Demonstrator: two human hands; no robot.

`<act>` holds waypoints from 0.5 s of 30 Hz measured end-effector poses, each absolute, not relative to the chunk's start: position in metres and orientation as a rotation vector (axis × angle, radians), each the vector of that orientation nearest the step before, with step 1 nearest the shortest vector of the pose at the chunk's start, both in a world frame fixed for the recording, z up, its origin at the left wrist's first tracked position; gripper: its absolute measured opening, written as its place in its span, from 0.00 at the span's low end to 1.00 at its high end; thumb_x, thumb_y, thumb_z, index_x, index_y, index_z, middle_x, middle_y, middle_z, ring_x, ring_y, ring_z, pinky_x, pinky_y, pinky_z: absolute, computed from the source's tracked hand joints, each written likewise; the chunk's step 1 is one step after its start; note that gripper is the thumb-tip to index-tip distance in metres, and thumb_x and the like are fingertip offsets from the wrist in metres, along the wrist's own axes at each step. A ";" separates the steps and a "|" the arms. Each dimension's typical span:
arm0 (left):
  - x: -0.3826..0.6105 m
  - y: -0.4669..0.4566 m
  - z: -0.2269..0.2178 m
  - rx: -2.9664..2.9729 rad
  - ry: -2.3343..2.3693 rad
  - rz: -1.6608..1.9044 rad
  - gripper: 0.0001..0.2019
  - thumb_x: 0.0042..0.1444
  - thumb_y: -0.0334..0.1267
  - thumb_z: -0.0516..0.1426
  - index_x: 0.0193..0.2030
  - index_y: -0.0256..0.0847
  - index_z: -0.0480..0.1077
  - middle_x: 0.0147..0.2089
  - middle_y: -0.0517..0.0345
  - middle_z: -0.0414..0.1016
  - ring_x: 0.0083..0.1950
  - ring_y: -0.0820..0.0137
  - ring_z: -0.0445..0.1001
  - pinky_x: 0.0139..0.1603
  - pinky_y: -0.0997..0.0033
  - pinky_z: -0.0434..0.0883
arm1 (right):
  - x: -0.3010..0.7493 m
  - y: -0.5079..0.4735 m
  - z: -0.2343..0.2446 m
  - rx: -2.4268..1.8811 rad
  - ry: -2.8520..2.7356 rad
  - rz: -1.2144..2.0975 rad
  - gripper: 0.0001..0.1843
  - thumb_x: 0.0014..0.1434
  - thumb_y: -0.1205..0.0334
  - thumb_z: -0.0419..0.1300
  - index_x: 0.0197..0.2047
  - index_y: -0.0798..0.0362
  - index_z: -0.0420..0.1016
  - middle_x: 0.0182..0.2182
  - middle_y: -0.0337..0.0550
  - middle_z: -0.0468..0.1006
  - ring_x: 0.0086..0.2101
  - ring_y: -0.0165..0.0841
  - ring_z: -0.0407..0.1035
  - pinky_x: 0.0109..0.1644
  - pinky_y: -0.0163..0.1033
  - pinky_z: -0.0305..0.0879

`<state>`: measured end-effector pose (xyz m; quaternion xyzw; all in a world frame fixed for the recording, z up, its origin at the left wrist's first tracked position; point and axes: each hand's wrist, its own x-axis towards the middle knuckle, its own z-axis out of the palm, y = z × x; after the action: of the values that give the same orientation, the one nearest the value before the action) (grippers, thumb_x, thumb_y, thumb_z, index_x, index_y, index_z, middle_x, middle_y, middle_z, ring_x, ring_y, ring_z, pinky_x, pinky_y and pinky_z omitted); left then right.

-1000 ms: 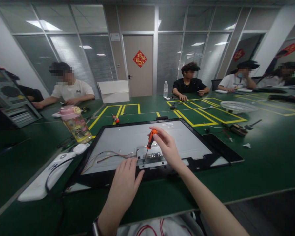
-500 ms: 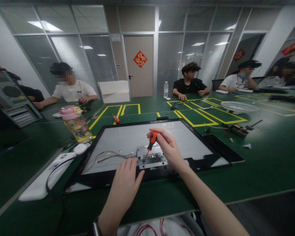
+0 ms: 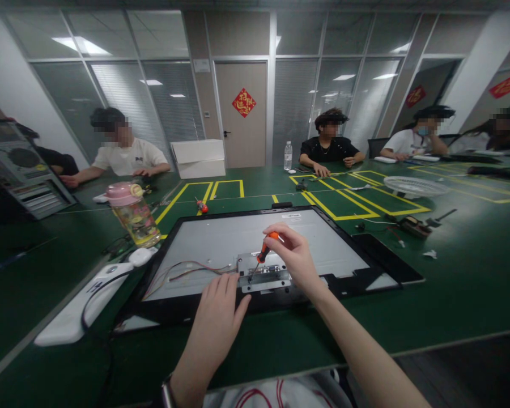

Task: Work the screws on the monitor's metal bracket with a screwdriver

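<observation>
A monitor panel (image 3: 323,238) lies face down on the green table, its grey metal back up. Near its front edge sits a small metal circuit cover (image 3: 267,275). My right hand (image 3: 295,258) is closed round an orange-handled screwdriver (image 3: 262,255), whose tip rests on the left part of that cover. My left hand (image 3: 216,323) lies flat with fingers stretched out on the panel's black front frame, just left of the cover. Thin coloured wires (image 3: 187,269) run from the cover to the left across the panel.
A pink-lidded drink bottle (image 3: 131,212) stands at the left, beside a white plastic cover (image 3: 80,303) with a black cable. A second small screwdriver (image 3: 202,205), a fan grille (image 3: 414,185) and small parts lie farther off. Several other people sit round the table.
My right hand has tilted the screwdriver lower and turned a little on its handle. The left hand has stayed put on the frame.
</observation>
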<state>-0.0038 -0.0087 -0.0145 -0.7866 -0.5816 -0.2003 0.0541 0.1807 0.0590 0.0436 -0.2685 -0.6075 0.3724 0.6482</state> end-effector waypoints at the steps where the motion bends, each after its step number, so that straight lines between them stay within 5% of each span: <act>1: -0.004 -0.009 -0.014 -2.391 -1.767 -0.610 0.15 0.66 0.40 0.53 0.57 0.37 0.68 0.53 0.46 0.75 0.54 0.55 0.73 0.54 0.53 0.71 | 0.181 0.058 0.044 -0.617 -1.396 0.818 0.07 0.58 0.54 0.66 0.38 0.45 0.82 0.36 0.40 0.76 0.37 0.34 0.71 0.43 0.41 0.71; 9: -0.004 -0.009 -0.013 -2.403 -1.793 -0.576 0.15 0.67 0.40 0.52 0.57 0.37 0.67 0.54 0.45 0.75 0.54 0.54 0.73 0.54 0.51 0.71 | 0.179 0.050 0.047 -0.554 -1.458 0.911 0.16 0.67 0.53 0.56 0.55 0.43 0.78 0.48 0.45 0.81 0.46 0.38 0.76 0.52 0.48 0.71; 15: -0.004 -0.009 -0.013 -2.403 -1.790 -0.578 0.16 0.67 0.40 0.53 0.57 0.37 0.67 0.53 0.46 0.75 0.54 0.55 0.73 0.54 0.52 0.71 | 0.178 0.056 0.043 -0.567 -1.422 0.828 0.09 0.59 0.58 0.66 0.43 0.44 0.83 0.38 0.41 0.77 0.40 0.35 0.73 0.47 0.42 0.71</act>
<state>-0.0037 -0.0094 -0.0128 -0.7868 -0.5858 -0.1892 0.0450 0.1780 0.0557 0.0429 -0.2492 -0.6247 0.3636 0.6446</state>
